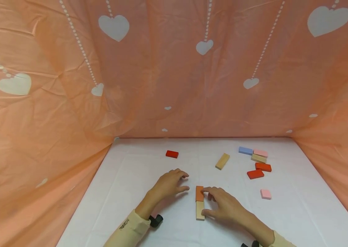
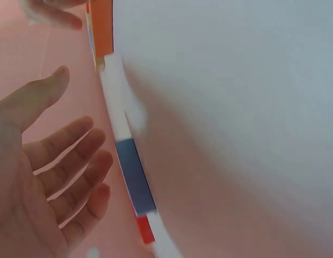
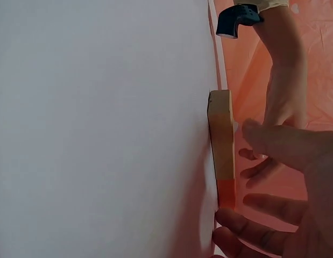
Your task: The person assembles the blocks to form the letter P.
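Note:
An orange wooden block (image 1: 200, 193) and a plain wooden block (image 1: 200, 210) lie end to end in a line on the table. My right hand (image 1: 227, 206) is just to their right, index fingertip at the orange block's side and thumb tip at the plain block's side. In the right wrist view, the right thumb (image 3: 284, 144) is extended beside the plain block. My left hand (image 1: 168, 183) hovers left of the pair, its fingers spread and holding nothing. A dark blue block (image 2: 135, 176) shows near the left fingers in the left wrist view.
A red block (image 1: 172, 154) lies at the back left, a plain block (image 1: 222, 161) at the back middle. On the right are a blue block (image 1: 246, 150), several pink, plain and red blocks, and a pink square (image 1: 265, 194). An orange curtain (image 1: 192, 103) surrounds the white table.

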A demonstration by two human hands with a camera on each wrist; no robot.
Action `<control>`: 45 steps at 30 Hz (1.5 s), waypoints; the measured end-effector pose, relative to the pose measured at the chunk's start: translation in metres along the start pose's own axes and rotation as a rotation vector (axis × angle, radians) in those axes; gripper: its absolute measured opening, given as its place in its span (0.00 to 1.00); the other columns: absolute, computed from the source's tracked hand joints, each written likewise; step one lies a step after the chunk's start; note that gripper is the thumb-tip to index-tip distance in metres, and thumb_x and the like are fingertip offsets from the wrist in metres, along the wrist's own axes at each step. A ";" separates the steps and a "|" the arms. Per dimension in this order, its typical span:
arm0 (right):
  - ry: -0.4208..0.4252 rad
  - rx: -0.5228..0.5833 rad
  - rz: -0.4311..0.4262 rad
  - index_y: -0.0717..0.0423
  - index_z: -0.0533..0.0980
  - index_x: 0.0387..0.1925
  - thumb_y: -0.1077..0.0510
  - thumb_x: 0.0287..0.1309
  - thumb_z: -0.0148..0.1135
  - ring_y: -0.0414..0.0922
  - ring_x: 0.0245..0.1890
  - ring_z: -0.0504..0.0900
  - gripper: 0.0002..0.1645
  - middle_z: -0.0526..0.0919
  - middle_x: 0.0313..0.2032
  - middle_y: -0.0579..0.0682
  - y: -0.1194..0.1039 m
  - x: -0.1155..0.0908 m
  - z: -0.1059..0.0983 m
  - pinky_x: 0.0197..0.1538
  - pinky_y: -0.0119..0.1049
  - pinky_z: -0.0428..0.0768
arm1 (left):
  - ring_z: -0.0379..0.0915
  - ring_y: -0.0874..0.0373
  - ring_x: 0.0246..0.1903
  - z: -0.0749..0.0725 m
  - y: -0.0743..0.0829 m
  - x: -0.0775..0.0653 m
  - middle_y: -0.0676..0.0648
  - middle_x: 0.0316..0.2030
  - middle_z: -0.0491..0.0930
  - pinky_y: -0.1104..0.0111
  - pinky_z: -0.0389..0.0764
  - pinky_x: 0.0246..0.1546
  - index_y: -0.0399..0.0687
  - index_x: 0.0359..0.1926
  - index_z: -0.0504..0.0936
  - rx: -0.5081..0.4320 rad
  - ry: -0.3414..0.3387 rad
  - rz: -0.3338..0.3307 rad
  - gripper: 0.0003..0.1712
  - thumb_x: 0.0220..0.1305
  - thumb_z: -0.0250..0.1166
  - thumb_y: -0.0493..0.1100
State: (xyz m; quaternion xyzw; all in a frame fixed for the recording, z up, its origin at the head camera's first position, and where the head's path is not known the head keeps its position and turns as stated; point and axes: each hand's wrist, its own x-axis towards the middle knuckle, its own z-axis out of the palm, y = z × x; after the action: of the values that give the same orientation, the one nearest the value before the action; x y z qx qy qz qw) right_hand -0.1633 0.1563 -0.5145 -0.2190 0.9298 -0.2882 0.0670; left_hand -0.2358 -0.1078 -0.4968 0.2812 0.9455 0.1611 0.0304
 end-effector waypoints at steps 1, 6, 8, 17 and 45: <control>-0.006 -0.003 -0.003 0.46 0.77 0.69 0.36 0.56 0.80 0.37 0.41 0.74 0.44 0.77 0.42 0.36 0.000 0.000 0.000 0.42 0.37 0.77 | 0.81 0.53 0.54 0.000 -0.002 -0.001 0.51 0.55 0.84 0.56 0.83 0.58 0.51 0.63 0.84 -0.001 0.010 -0.013 0.28 0.69 0.75 0.57; -0.025 -0.035 -0.011 0.47 0.77 0.70 0.33 0.56 0.79 0.38 0.41 0.73 0.45 0.77 0.42 0.36 0.001 0.001 0.000 0.43 0.39 0.78 | 0.80 0.50 0.52 -0.003 -0.011 -0.003 0.48 0.54 0.84 0.55 0.84 0.55 0.49 0.61 0.84 -0.009 0.079 -0.077 0.28 0.67 0.76 0.57; -0.031 -0.052 -0.013 0.47 0.78 0.70 0.32 0.56 0.79 0.38 0.42 0.74 0.45 0.78 0.42 0.37 0.000 0.001 0.000 0.44 0.41 0.80 | 0.79 0.50 0.48 -0.004 -0.013 -0.004 0.47 0.52 0.84 0.55 0.84 0.51 0.48 0.60 0.84 -0.008 0.111 -0.105 0.28 0.66 0.77 0.57; -0.016 -0.101 -0.059 0.52 0.79 0.68 0.34 0.54 0.81 0.39 0.43 0.75 0.46 0.79 0.43 0.39 0.001 0.001 0.001 0.47 0.44 0.81 | 0.77 0.49 0.40 -0.008 -0.019 -0.010 0.48 0.37 0.81 0.58 0.82 0.42 0.41 0.50 0.83 0.064 0.213 -0.282 0.32 0.60 0.80 0.62; 0.007 -0.118 -0.079 0.53 0.80 0.67 0.36 0.55 0.81 0.38 0.41 0.74 0.43 0.78 0.42 0.38 -0.001 0.002 0.001 0.45 0.42 0.80 | 0.76 0.49 0.39 -0.004 -0.014 0.007 0.46 0.38 0.79 0.54 0.81 0.45 0.43 0.47 0.81 0.080 0.107 -0.357 0.35 0.59 0.77 0.68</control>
State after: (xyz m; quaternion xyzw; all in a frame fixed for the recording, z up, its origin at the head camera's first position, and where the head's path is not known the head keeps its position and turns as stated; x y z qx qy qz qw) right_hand -0.1644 0.1541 -0.5143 -0.2583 0.9360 -0.2360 0.0391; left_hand -0.2496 -0.1159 -0.4968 0.1012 0.9863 0.1299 -0.0031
